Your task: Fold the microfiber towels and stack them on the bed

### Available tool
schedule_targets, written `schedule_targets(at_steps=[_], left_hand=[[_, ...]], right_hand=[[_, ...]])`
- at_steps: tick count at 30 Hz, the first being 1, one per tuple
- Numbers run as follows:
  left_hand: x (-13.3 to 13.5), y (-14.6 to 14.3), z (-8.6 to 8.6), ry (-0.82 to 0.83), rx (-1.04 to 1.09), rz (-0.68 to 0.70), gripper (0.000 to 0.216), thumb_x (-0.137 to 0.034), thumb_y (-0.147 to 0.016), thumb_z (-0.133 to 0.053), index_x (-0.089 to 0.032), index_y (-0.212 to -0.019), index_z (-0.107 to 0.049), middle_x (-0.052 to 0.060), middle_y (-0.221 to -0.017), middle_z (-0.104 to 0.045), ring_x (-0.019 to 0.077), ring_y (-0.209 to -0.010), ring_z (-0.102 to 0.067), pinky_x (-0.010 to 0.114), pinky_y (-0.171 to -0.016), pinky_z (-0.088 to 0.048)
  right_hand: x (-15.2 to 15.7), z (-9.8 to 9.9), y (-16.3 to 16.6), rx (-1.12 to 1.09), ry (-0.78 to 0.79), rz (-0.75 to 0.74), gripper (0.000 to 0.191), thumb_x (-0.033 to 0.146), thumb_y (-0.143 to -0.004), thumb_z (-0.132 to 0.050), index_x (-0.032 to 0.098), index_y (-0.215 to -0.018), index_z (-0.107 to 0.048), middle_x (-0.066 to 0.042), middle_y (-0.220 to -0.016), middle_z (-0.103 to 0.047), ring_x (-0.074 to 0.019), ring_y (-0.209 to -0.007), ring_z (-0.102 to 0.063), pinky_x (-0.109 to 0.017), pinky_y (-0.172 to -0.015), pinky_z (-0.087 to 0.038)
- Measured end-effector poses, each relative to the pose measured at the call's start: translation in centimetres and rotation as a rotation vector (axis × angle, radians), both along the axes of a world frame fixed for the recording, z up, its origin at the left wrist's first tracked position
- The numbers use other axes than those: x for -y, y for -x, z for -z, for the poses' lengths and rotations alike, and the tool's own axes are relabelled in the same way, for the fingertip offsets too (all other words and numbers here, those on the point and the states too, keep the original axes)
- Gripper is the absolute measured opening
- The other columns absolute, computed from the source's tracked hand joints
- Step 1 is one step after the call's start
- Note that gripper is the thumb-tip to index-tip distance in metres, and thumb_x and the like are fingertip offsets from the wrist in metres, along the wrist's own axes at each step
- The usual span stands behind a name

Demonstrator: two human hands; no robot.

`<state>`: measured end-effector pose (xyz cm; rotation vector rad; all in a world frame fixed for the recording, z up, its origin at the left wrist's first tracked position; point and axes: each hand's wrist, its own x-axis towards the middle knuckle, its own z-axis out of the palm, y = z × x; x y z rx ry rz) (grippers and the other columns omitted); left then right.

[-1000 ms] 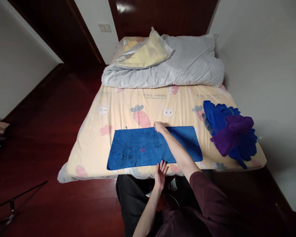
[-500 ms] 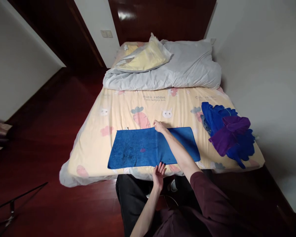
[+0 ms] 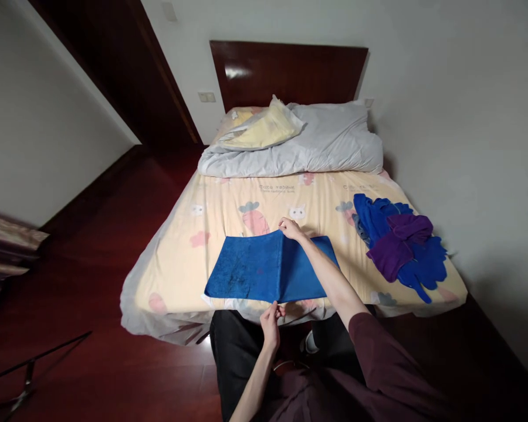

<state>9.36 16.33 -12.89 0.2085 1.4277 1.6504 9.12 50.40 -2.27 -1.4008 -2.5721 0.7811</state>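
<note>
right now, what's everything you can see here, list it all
blue towel: one, blue, near edge of the bed, raised in a ridge between the hands
cloth pile: one heap, blue and purple, right side of the bed
sheet: one, pale yellow with carrot and rabbit prints, over the mattress
duvet: one, grey, bunched at the bed's head
yellow bedding: one piece, yellow, on the duvet's left part
headboard: one, dark wood, far wall
floor: red-brown wood, left of the bed
left hand: pinches the towel's near edge
right hand: pinches its far edge
</note>
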Motion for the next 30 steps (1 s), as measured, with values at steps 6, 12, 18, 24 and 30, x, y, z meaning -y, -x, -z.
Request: schedule_targets(at_steps=[6,12,18,24,30], left_hand=[[1.1,5.4,-5.8,-0.026,-0.481,0.033,0.058,-0.067,-0.087,-0.063,-0.023,-0.052,-0.049,-0.001,-0.057,-0.045,0.0167,-0.059,-0.045,0.031,-0.066,-0.042],[-1.0,12.3,-15.3,-0.091,-0.685,-0.018,0.052,-0.066,-0.084,-0.064,-0.022,-0.058,-0.053,-0.002,-0.057,-0.043,0.0158,-0.059,-0.042,0.029,-0.060,-0.033],[-3.5,16.7,-24.1,-0.201,-0.786,-0.138,0.047,-0.068,-0.080,-0.068,-0.021,-0.074,-0.065,0.002,-0.073,-0.059,0.0199,-0.076,-0.053,0.031,-0.070,-0.042],[-5.5,19.4,-30.1,-0.268,-0.799,-0.130,0.052,-0.074,-0.079,-0.067,-0.022,-0.081,-0.067,0.003,-0.079,-0.064,0.0205,-0.079,-0.058,0.032,-0.073,-0.045],[-5.9,20.0,-34.0,-0.281,-0.770,-0.175,0.057,-0.071,-0.075,-0.075,-0.015,-0.089,-0.072,0.006,-0.079,-0.067,0.0173,-0.074,-0.057,0.030,-0.070,-0.044]], right_hand=[[0.6,-3.1,-2.4,-0.447,0.111,0.061,0.013,0.025,-0.091,-0.058,0.017,-0.099,-0.064,-0.003,-0.085,-0.075,-0.0162,-0.085,-0.070,-0.024,-0.079,-0.051],[2.1,-8.4,-5.2,-0.870,0.230,0.098,0.037,0.052,-0.079,-0.073,0.018,-0.092,-0.066,-0.003,-0.081,-0.073,-0.0174,-0.080,-0.069,-0.031,-0.081,-0.055],[5.3,-14.9,-8.3,-1.073,0.249,-0.023,0.058,0.052,-0.054,-0.093,0.017,-0.096,-0.074,-0.007,-0.092,-0.076,-0.0191,-0.087,-0.070,-0.034,-0.085,-0.057],[7.0,-20.1,-10.2,-1.189,0.082,0.034,0.055,0.057,-0.057,-0.092,0.019,-0.092,-0.074,-0.006,-0.089,-0.076,-0.0198,-0.086,-0.070,-0.035,-0.085,-0.058],[8.6,-22.8,-11.4,-1.223,0.012,0.040,0.054,0.058,-0.062,-0.090,0.019,-0.092,-0.069,-0.005,-0.088,-0.074,-0.0184,-0.087,-0.069,-0.032,-0.083,-0.057]])
